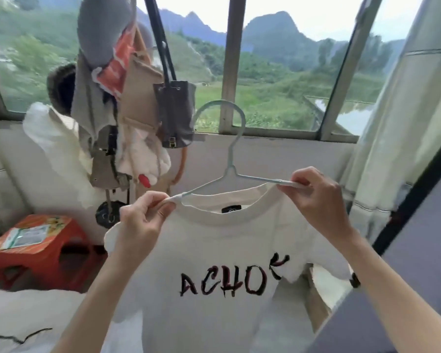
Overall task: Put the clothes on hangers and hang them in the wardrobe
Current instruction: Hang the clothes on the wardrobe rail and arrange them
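Observation:
A white T-shirt [214, 250] with dark lettering across the chest hangs in front of me. A pale blue wire hanger [231, 154] sits with its arms at the shirt's collar and its hook upright. My left hand [140, 220] pinches the collar and the hanger's left end. My right hand [316, 197] pinches the collar's right side together with the hanger's right arm. The shirt's lower part runs out of view.
A coat stand [127, 103] loaded with bags, hats and clothes stands at the left by the window [278, 72]. A red plastic stool [41, 248] sits low left. White fabric [31, 319] lies at the bottom left. A curtain [405, 123] and dark panel [423, 225] are at the right.

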### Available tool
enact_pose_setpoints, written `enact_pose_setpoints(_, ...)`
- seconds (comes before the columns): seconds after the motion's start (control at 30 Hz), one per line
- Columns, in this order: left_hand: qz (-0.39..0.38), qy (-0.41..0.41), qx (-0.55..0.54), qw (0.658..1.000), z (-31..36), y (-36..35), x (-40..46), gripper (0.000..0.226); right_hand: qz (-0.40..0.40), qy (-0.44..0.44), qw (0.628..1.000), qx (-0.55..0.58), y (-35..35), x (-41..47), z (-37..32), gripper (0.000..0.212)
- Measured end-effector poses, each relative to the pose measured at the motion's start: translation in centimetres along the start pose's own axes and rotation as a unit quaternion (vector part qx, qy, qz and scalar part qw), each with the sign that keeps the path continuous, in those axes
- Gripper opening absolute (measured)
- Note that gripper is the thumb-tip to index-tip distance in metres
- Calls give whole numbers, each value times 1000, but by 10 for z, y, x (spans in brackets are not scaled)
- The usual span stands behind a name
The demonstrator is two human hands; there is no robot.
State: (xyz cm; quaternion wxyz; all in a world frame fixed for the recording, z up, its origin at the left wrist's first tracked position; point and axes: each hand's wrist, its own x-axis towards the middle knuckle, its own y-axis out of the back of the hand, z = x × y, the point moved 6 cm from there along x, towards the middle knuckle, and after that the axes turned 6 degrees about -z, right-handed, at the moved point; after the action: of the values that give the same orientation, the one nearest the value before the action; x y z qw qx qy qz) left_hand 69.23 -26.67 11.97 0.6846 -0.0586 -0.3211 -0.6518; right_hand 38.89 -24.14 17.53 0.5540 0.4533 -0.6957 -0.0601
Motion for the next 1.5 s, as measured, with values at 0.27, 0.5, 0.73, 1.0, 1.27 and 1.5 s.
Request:
enact_pose_setpoints(0.27,-107,-35,-27,993,83,-210,11,23,75,-101,981,-150,168,-104,110,49)
enact_pose_setpoints(0.5,-184,-160,4,970,172,-392,-37,10,148,-268,937,-167,302,-229,189,36)
enact_pose_setpoints(0.73,-308,-177,-60,933,238,-554,-96,9,208,-393,862,-241,413,-329,219,22)
enact_pose_setpoints(1.0,-514,-195,-88,831,293,-716,-150,10,74,-568,819,-26,468,-415,246,17)
enact_pose_setpoints(1.27,-550,-364,-116,743,386,-814,-220,25,218,-630,741,-84,514,-476,258,16)
enact_pose_setpoints(1.5,-344,-597,-189,699,510,-828,-210,40,318,-670,658,-131,546,-493,315,19)
